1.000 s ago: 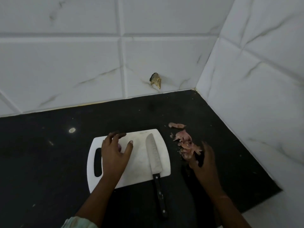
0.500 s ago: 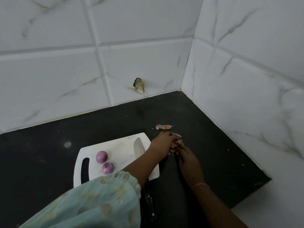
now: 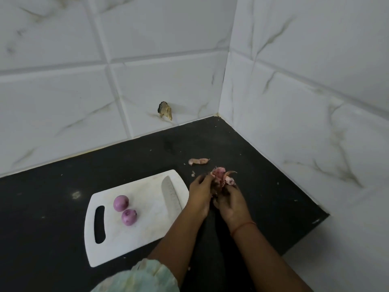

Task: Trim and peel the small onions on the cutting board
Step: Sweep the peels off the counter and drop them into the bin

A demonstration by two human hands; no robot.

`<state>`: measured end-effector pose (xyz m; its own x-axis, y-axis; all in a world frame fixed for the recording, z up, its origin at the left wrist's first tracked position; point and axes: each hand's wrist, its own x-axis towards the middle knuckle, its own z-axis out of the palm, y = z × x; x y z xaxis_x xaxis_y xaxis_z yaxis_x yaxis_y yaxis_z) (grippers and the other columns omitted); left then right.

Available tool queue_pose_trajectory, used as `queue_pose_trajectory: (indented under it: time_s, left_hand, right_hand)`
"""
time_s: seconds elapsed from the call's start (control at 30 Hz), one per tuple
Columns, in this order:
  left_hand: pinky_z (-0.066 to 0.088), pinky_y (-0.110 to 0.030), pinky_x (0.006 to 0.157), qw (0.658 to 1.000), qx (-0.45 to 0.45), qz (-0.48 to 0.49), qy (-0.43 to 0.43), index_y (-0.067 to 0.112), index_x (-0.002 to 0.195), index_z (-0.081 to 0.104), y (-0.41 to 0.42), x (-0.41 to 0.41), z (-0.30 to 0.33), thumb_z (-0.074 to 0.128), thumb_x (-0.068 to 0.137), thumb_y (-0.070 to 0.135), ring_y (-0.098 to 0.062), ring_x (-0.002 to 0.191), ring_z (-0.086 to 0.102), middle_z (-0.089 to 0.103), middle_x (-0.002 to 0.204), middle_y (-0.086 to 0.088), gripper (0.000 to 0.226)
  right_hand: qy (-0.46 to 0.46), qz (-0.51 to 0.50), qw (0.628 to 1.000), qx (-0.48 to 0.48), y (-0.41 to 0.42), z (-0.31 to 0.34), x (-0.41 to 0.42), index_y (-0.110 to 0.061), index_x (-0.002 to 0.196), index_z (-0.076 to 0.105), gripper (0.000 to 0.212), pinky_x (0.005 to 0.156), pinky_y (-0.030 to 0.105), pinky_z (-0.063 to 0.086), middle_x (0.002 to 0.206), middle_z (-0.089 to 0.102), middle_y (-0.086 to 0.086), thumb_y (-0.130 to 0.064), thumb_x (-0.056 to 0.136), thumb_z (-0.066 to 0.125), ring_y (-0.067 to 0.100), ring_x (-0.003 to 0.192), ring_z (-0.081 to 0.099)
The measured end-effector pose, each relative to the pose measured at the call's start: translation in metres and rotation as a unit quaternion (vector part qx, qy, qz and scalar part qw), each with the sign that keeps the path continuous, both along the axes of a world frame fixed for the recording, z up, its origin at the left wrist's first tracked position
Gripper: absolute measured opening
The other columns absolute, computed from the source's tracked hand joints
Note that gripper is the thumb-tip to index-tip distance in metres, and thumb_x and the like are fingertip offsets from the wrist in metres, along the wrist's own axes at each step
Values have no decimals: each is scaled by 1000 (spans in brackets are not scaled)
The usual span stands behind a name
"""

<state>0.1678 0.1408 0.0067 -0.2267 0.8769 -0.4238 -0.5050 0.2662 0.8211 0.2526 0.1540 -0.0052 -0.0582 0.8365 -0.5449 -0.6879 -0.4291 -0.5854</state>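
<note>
Two peeled purple onions (image 3: 121, 203) (image 3: 129, 217) lie side by side on the white cutting board (image 3: 145, 230), near its handle slot. A knife (image 3: 171, 196) rests on the board's right part, blade pointing away; my left forearm covers its handle. My left hand (image 3: 200, 197) and my right hand (image 3: 230, 202) are together on the black counter just right of the board, cupped around a bunch of pink onion skins (image 3: 221, 178) that sticks out above the fingers.
One loose onion skin (image 3: 199, 161) lies on the black counter (image 3: 63, 239) beyond my hands. White marble-look tiled walls (image 3: 315, 112) meet in a corner at the back right. A brown scrap (image 3: 165, 110) sticks to the back wall. The counter's edge runs at the right.
My left hand left the board, uncovering the two onions, and crossed over the knife to join my right hand. Both hands have gathered the skins into a bunch.
</note>
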Motion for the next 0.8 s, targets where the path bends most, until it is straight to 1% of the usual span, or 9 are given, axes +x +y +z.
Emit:
queue_pose_trajectory:
  time_s: [0.03,0.1,0.13,0.27,0.43,0.57,0.63,0.7,0.8]
  left_hand:
    - [56,-35,91,998,10,17,-62,5,110,71,-8,9,3,57,96,15,-22,98,72,75,104,-12,22]
    - [56,-34,88,990,30,61,-123,2,106,71,-21,20,14,55,95,10,-21,92,72,74,101,-15,21]
    - [56,-34,87,988,38,74,-131,0,107,70,-29,29,19,55,94,9,-21,90,71,73,101,-17,21]
    - [54,-37,87,987,59,72,-133,-8,115,62,-59,68,33,51,95,8,-23,89,67,69,100,-18,27]
    - [52,-42,89,992,40,17,-117,0,110,66,-100,136,20,49,95,19,-26,94,67,70,105,-20,30]
    - [48,-44,88,991,-6,-33,-133,4,99,68,-138,205,-17,62,73,34,-27,92,62,66,98,-17,40]
    - [47,-44,87,988,-59,-41,-134,0,102,67,-160,234,-48,66,64,35,-27,91,60,64,96,-18,51]
    - [48,-44,90,982,-124,-57,-133,-1,103,68,-186,256,-84,67,61,36,-29,93,62,67,98,-20,56]
    - [49,-44,93,966,-216,-59,-132,10,85,75,-225,278,-144,64,72,33,-29,91,64,70,94,-17,29]
  right_hand:
    - [22,-14,1000,-8,-5,3,0,-10,102,68,24,80,35,54,102,69,14,-3,97,45,24,90,67]
    - [68,-44,997,2,-14,16,-2,-9,95,67,24,72,30,58,94,68,13,-3,97,44,20,79,70]
    - [81,-54,995,10,-21,24,3,-9,95,68,23,73,29,58,92,69,12,-3,96,45,19,77,70]
    - [62,-63,996,31,-53,42,35,-7,113,67,24,96,37,51,100,70,13,-10,97,50,23,93,67]
    - [54,-123,991,18,-103,32,101,-10,121,65,30,99,41,49,110,70,13,-19,95,53,24,103,66]
    - [41,-186,982,-11,-149,-5,167,-9,115,66,33,91,36,52,104,68,12,-24,85,61,23,98,66]
    - [34,-228,972,-35,-173,-32,194,-7,103,69,20,77,31,57,93,72,10,-18,90,56,20,87,69]
    - [35,-262,961,-80,-201,-68,215,-7,99,69,20,74,29,57,94,73,11,-13,95,51,19,84,71]
    - [75,-272,950,-133,-247,-127,236,-5,112,65,23,83,24,53,113,67,18,-8,96,49,14,89,67]
